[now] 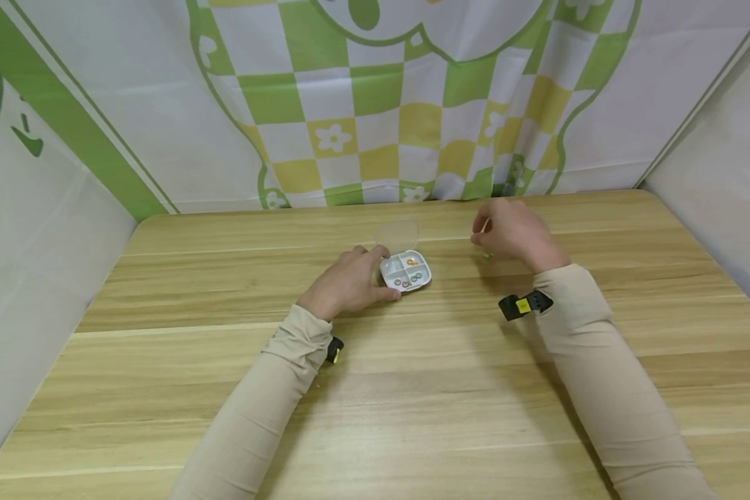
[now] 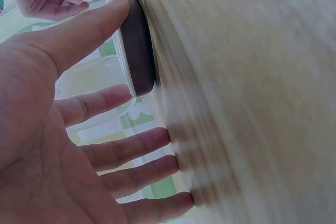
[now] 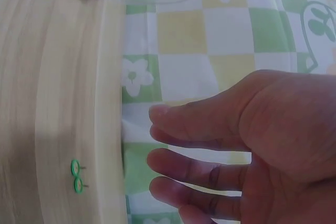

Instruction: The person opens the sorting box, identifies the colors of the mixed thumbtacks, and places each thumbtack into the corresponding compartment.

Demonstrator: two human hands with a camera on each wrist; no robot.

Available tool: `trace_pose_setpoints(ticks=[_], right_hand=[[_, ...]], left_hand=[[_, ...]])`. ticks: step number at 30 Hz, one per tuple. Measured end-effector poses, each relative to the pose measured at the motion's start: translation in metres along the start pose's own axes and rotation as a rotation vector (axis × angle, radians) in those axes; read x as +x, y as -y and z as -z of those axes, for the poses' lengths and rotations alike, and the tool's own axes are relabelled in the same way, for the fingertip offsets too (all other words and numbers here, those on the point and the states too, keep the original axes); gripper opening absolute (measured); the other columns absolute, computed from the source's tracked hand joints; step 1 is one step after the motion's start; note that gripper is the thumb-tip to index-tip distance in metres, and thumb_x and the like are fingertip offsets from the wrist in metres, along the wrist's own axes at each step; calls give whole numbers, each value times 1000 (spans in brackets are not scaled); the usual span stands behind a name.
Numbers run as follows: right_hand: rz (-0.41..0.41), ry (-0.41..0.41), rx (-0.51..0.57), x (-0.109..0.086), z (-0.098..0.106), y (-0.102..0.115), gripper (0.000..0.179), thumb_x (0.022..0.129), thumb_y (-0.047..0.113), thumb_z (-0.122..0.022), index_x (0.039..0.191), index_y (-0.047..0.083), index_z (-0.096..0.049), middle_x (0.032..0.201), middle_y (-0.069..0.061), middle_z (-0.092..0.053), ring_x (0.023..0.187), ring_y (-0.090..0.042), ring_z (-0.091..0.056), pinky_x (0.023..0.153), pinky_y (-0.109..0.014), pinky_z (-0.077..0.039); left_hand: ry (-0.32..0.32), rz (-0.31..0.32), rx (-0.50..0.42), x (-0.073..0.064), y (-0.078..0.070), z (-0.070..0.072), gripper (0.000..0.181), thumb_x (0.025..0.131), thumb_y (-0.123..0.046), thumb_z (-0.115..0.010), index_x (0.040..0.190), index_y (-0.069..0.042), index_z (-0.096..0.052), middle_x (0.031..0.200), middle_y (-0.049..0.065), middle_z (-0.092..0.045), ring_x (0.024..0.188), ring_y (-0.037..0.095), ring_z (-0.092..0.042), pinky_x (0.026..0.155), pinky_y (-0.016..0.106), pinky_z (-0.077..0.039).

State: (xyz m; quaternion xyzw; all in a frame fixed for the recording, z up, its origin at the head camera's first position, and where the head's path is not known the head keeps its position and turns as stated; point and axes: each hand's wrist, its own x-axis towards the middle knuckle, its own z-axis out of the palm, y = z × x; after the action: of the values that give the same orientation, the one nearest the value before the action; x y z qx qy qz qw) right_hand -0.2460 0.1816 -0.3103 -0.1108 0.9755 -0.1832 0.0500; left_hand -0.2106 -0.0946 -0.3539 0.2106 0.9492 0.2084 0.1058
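Observation:
My left hand (image 1: 350, 281) grips a small white pill box (image 1: 406, 271) with a dark underside, thumb on the near side and index finger at the far side. Its other fingertips touch the table in the left wrist view. The clear lid (image 1: 400, 235) is swung back. Four compartments show; inside are orange pieces (image 1: 412, 262), red-centred round pieces (image 1: 402, 283) and blue-green ones (image 1: 416, 276). To the right, my right hand (image 1: 514, 232) hovers with thumb and index tips close together, nothing visible between them. Below it lie two green-rimmed stud earrings (image 3: 76, 176), thin posts sticking up.
The wood-grain table (image 1: 375, 403) extends around both hands. A green, white and yellow checked curtain (image 1: 375, 125) hangs along its back edge, and white cloth walls (image 1: 731, 139) stand at both sides. Black straps (image 1: 517, 306) sit at the wrists.

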Motion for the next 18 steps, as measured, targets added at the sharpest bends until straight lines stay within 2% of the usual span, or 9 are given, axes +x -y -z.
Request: trace_pose_setpoints(ticks=[18], right_hand=[[-46,14,-2,-2,9,-14,18,93,18,-69,105,5,-75,106,-16,-71,97,-36,-64,79,-53,-50]], left_hand=[[-2,1,-5,0,0,0,71,89,-39,-79,145,-7,-49,137,21,-55,127,37,-51,103,51,-44]])
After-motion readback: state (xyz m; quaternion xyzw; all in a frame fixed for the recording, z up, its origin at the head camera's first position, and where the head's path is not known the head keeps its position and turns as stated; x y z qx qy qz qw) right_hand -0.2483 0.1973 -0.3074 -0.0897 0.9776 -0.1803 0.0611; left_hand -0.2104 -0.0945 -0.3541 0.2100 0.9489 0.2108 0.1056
